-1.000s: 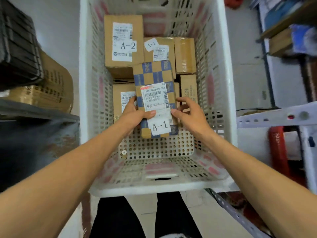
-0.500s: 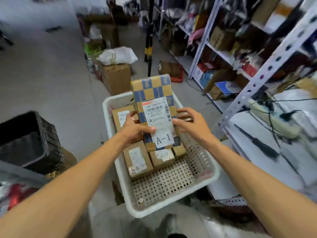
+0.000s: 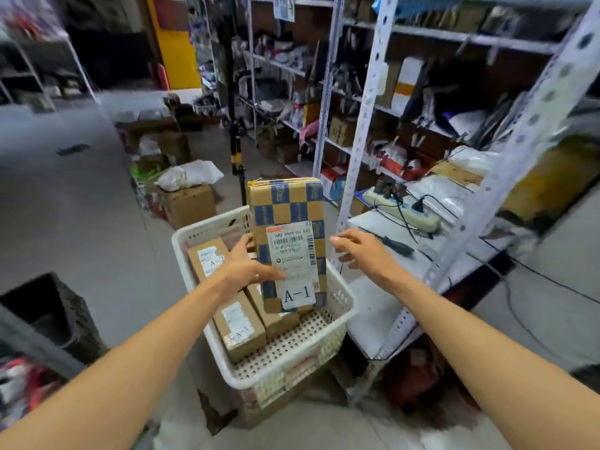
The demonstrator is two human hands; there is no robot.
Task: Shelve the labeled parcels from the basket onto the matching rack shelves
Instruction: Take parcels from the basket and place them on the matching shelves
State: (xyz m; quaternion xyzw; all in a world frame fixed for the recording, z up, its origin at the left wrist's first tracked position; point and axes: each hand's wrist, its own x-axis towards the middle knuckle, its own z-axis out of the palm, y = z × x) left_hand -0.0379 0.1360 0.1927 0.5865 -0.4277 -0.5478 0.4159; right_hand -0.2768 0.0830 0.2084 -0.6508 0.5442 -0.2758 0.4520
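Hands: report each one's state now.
Left hand: grips the checkered A-1 parcel.
Right hand: open, holding nothing.

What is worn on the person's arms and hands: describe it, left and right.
Nothing is worn. The left arm and right arm are bare as far as the view reaches: no sleeves, watch or bands. The left hand and right hand have no gloves, and no ring shows.

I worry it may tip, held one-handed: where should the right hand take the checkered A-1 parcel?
Likely its bare right long edge, mid-height, coming from the right. The checkered A-1 parcel stands upright, tall and flat; the left hand holds only its lower left edge, and the right hand is open alongside.
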